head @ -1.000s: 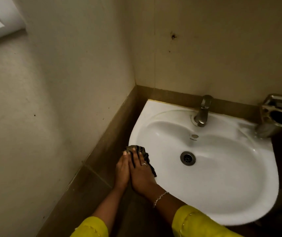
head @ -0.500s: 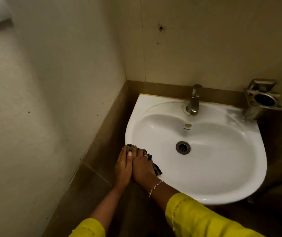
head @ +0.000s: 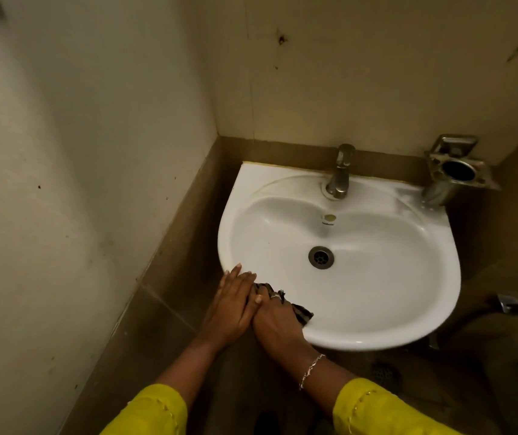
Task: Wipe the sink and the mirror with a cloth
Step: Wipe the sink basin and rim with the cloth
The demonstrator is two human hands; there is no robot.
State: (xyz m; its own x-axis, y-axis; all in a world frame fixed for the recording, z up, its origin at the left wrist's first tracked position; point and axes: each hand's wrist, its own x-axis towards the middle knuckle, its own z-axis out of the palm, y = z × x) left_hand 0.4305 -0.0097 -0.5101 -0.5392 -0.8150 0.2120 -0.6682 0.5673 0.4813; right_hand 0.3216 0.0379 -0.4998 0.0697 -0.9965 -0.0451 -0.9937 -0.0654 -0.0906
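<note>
Head view: we press dark cloth (head: pixel 298 310) on near-left rim of white sink (head: pixel 408 315). Right hand (head: pixel 275 321) grips cloth; left hand (head: pixel 232 304) lies flat, fingers extended, touching right hand.

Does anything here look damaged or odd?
Yes: the wall above the tap has dark marks, and the metal holder beside the sink sits empty and tilted.
</note>
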